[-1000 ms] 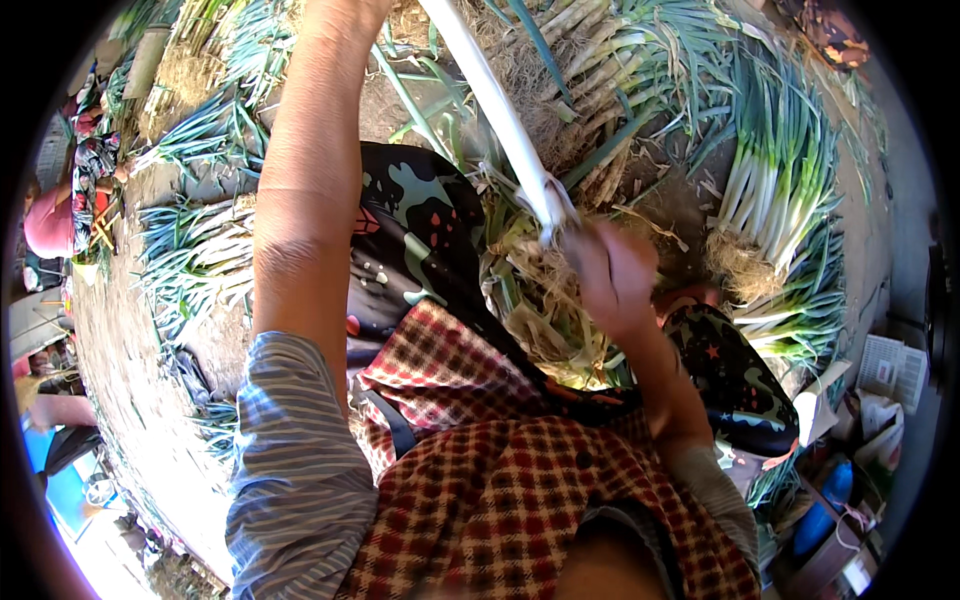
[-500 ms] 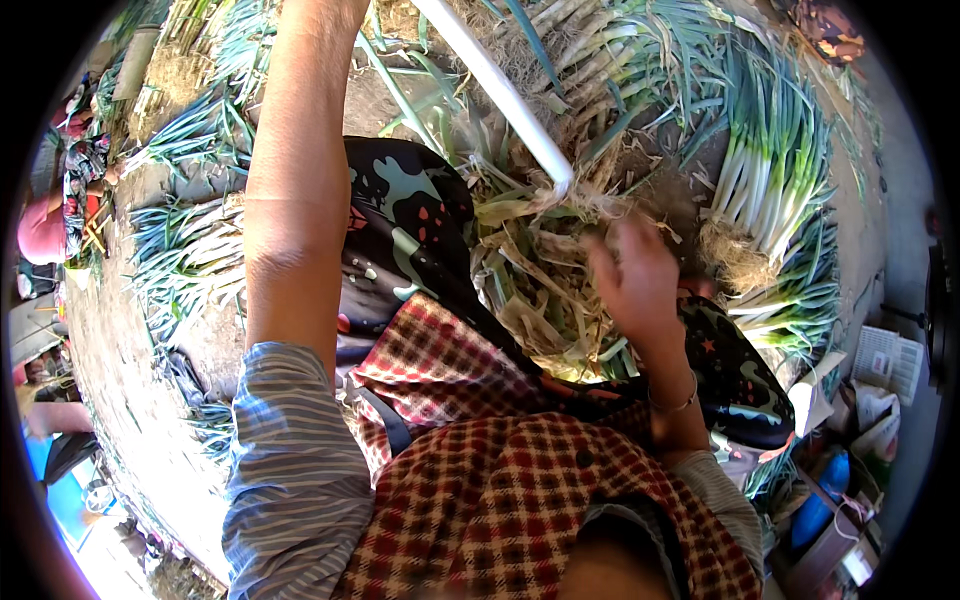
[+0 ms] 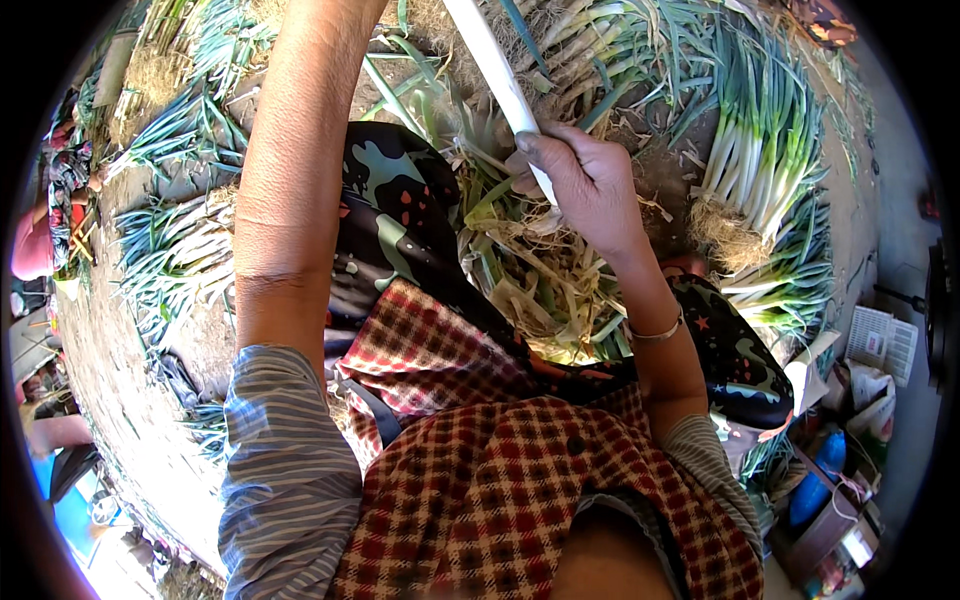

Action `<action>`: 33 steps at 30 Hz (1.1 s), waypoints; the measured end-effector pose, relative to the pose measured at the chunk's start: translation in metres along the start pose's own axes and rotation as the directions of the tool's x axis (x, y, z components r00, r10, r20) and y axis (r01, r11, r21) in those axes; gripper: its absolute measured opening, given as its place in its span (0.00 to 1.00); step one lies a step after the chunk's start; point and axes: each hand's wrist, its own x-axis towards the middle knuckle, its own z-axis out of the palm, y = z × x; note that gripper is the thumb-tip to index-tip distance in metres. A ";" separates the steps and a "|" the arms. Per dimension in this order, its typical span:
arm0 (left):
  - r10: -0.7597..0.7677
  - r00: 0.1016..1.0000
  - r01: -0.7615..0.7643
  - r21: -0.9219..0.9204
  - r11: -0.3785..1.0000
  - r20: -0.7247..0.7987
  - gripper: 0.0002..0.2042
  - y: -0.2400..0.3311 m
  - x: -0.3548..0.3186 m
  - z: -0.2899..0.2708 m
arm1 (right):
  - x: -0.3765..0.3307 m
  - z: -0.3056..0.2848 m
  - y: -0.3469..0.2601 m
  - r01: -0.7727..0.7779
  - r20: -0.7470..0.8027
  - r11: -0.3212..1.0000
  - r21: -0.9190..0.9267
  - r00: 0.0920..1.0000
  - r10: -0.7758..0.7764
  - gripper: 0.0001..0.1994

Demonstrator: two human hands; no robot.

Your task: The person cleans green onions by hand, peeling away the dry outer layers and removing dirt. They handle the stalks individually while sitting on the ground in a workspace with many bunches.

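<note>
My right hand [image 3: 592,185] grips the lower white shank of a green onion [image 3: 497,75], thumb lying along it, close to the root end. The shank slants up to the far edge of the view, where its upper part is cut off. My left forearm [image 3: 293,150] stretches far forward, and the left hand lies beyond the upper edge. Below my right hand, a heap of dry peeled onion skins and leaves [image 3: 545,300] lies between my knees.
A bundle of clean green onions [image 3: 760,150] lies at the right, roots nearest me. Unpeeled onions [image 3: 590,60] are spread ahead, with more onions [image 3: 185,245] at the left. A blue bottle [image 3: 820,478] and a white plastic basket [image 3: 882,343] stand at the lower right.
My right hand has moved up and left from beside the shank's root end and closed around the shank. The left forearm has shifted only slightly.
</note>
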 end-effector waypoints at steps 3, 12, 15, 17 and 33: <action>0.055 0.998 -0.056 0.092 0.994 0.016 0.06 -0.002 0.005 -0.009 | 0.003 0.005 -0.009 0.029 -0.002 0.992 -0.120 1.000 -0.029 0.14; 0.217 0.969 -0.185 0.238 0.953 -0.115 0.06 -0.003 -0.026 0.018 | 0.015 0.015 0.004 0.362 0.081 0.563 -0.743 0.884 -0.461 0.11; 0.180 0.980 -0.157 0.227 0.961 -0.084 0.05 -0.008 -0.019 0.014 | 0.017 0.018 0.003 0.308 0.057 0.473 -0.826 0.880 -0.472 0.11; 0.186 0.978 -0.162 0.219 0.962 -0.097 0.04 -0.009 -0.020 0.016 | 0.018 0.017 0.004 0.301 0.091 0.351 -0.887 0.857 -0.507 0.11; -0.063 0.989 0.072 -0.062 0.995 0.132 0.02 -0.014 -0.012 0.015 | 0.026 0.024 0.006 0.306 -0.302 0.952 0.005 0.908 -0.290 0.10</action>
